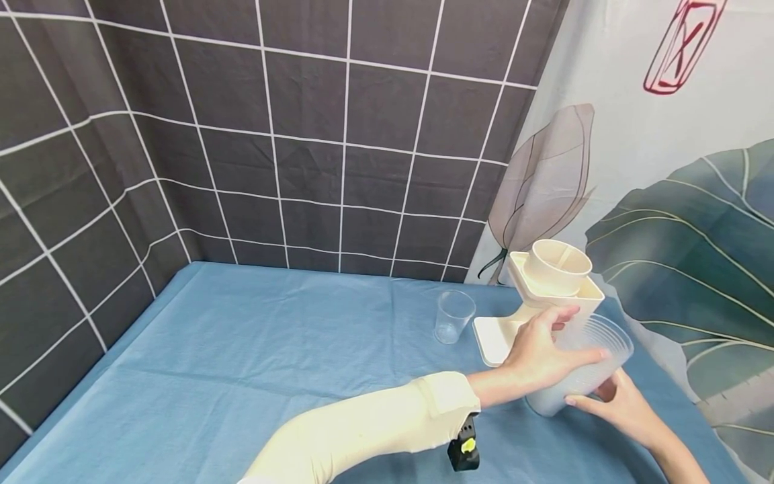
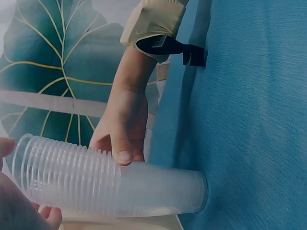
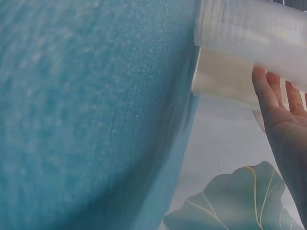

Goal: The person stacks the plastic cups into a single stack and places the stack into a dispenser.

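Observation:
A tall stack of clear plastic cups (image 1: 568, 380) leans at a slant, its base at the blue cloth. My left hand (image 1: 547, 349) holds it near the rims, with the thumb across the near side. Lower down, my right hand (image 1: 623, 403) grips the same stack, thumb in front. In the left wrist view, left fingertips (image 2: 50, 215) lie at the ridged rim end, while the right hand (image 2: 124, 124) is round the middle. Right fingers (image 3: 268, 91) reach against the cups in the right wrist view; that thumb is hidden there. Beside the stack stands a cream-coloured stand (image 1: 496, 339) topped by a round open tube (image 1: 556, 265).
One clear plastic cup (image 1: 453, 316) stands upright left of the stand. A blue cloth (image 1: 272, 349) covers the table. Dark curtain with white grid lines (image 1: 308, 161) hangs behind, and a leaf-printed curtain (image 1: 695, 255) is at the right.

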Demonstrator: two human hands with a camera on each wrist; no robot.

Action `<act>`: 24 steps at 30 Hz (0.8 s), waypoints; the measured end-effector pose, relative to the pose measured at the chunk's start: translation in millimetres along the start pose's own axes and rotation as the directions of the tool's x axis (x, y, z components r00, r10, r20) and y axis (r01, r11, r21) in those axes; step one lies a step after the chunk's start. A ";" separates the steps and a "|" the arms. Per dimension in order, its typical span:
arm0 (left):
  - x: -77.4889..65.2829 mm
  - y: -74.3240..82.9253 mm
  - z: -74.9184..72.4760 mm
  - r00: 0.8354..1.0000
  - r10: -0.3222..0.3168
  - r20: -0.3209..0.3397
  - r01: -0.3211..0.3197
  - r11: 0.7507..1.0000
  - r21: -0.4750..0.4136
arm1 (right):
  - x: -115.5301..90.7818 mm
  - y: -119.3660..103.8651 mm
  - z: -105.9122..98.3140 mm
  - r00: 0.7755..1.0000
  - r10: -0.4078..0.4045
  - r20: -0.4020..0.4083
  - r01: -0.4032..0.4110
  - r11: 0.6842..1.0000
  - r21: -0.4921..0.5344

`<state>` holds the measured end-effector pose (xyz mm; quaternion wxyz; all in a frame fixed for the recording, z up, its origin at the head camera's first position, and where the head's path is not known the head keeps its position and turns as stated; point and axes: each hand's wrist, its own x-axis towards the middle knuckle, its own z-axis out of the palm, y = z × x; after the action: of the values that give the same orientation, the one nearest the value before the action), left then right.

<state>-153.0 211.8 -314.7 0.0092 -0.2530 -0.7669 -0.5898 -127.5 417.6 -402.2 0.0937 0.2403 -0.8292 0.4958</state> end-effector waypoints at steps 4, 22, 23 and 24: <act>0.1 -1.1 -0.8 1.000 0.003 0.001 -0.003 1.000 0.015 | 0.4 -0.4 0.1 1.000 -0.005 0.003 0.005 1.000 0.013; -3.3 -6.3 -5.1 0.999 0.002 0.048 -0.001 1.000 -0.017 | 0.6 0.3 -0.2 1.000 -0.027 0.005 0.026 0.996 0.087; -4.1 -7.2 -5.8 0.999 0.002 0.054 -0.001 1.000 -0.018 | 0.4 0.5 -0.2 1.000 -0.024 0.005 0.023 0.996 0.085; -5.1 -8.1 -6.7 0.998 0.000 0.062 0.001 1.000 -0.023 | 0.2 0.7 -0.3 1.000 -0.022 0.008 0.022 0.996 0.085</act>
<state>-153.7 202.4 -321.6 -0.0177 -0.2710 -0.7601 -0.5903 -128.0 418.1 -402.5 0.0851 0.2554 -0.8052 0.5284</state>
